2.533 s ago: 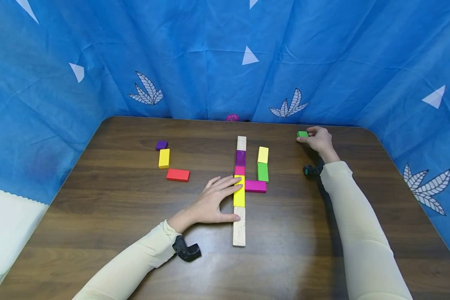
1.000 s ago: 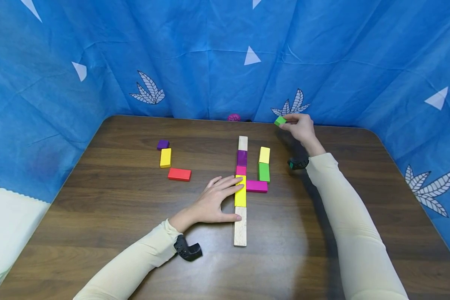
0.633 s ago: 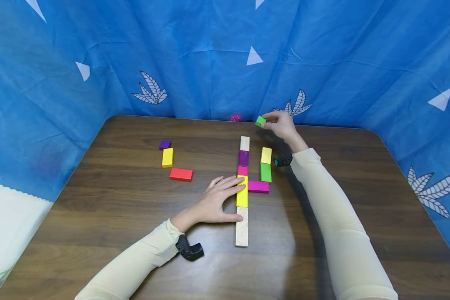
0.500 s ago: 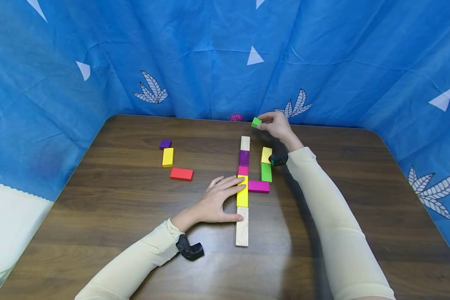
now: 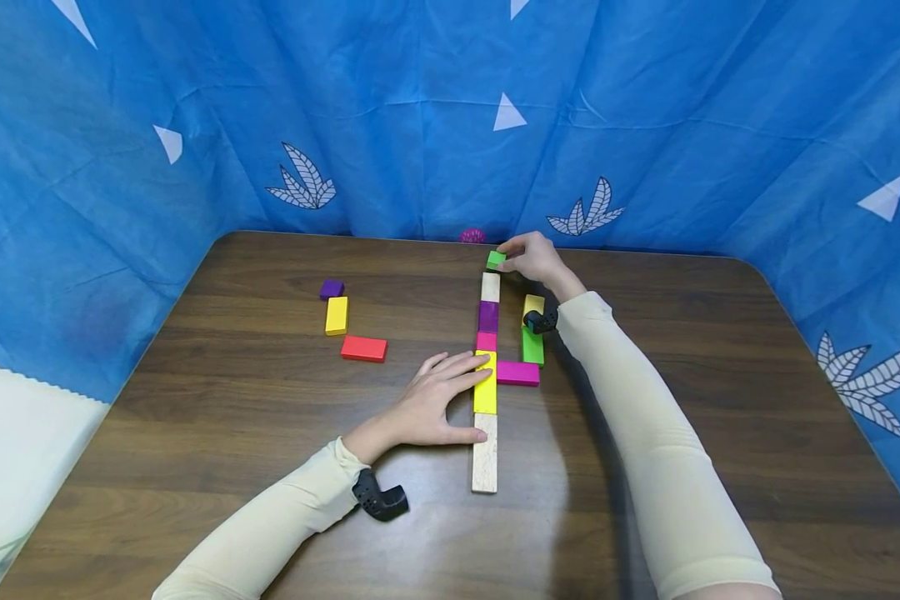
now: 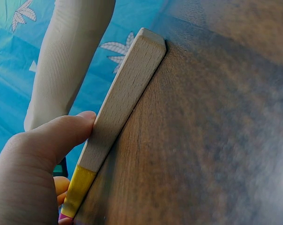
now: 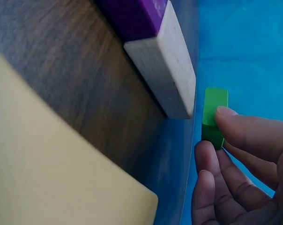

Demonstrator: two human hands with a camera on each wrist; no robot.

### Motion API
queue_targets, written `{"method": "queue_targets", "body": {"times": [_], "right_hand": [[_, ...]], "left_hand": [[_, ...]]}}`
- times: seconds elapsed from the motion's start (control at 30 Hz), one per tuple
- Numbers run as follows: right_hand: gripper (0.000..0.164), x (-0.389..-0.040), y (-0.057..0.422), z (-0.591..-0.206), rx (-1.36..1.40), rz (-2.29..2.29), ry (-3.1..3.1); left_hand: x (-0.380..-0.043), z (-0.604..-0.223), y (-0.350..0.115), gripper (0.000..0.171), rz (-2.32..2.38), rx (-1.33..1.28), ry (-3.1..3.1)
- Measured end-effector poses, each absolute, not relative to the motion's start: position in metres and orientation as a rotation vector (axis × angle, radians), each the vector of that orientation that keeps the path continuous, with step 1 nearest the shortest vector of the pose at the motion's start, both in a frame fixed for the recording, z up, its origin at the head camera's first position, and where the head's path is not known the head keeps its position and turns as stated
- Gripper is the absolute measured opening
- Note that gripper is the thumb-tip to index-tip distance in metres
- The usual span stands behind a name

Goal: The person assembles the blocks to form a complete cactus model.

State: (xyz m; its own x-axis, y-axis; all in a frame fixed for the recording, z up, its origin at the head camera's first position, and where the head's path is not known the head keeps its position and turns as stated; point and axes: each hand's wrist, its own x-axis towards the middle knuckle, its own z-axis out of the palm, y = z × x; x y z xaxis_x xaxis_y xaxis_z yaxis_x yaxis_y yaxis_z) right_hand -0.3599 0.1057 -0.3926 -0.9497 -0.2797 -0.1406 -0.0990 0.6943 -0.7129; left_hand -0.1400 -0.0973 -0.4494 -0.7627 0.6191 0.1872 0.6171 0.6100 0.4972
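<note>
My right hand (image 5: pixel 534 257) pinches a small green block (image 5: pixel 497 260) between thumb and fingers, just beyond the far end of a straight row of blocks. In the right wrist view a gap shows between that green block (image 7: pixel 215 112) and the row's pale wooden block (image 7: pixel 167 70). Toward me the row continues with a purple block (image 5: pixel 488 317), a pink block (image 5: pixel 486 342), a yellow block (image 5: pixel 485 392) and a long plain wooden block (image 5: pixel 484 467). My left hand (image 5: pixel 429 406) lies spread at the row's left side, fingertips on the yellow block and thumb on the long wooden one.
A magenta block (image 5: pixel 518 373) juts right from the row; a green block (image 5: pixel 532 347) and a pale yellow block (image 5: pixel 534 305), partly covered by the wrist camera, line up beyond it. Leftward lie a red block (image 5: pixel 363 349), a yellow block (image 5: pixel 337 316) and a purple block (image 5: pixel 332 289).
My right hand has carried the small green block leftward from the table's far right, then down toward the row's far end. My left hand has stayed on the row.
</note>
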Motion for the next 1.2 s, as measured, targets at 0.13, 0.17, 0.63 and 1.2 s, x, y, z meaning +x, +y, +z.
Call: {"method": "queue_targets", "body": {"times": [0.13,0.17,0.63,1.2], "right_hand": [[0.036,-0.361,0.104,-0.394,-0.300,-1.088,2.656],[0.036,-0.361,0.103,-0.395,-0.300,-1.086,2.652],[0.036,-0.365,0.101,-0.401,-0.347,-1.034,2.621],[0.045,-0.356,0.125,-0.386,-0.433,-1.108,2.617]], "left_hand": [[-0.140,-0.449,-0.097,0.084,0.863,1.072,2.814],[-0.140,-0.449,-0.097,0.084,0.863,1.069,2.814],[-0.143,-0.450,-0.096,0.084,0.864,1.077,2.831],[-0.141,-0.449,-0.095,0.084,0.897,1.088,2.838]]}}
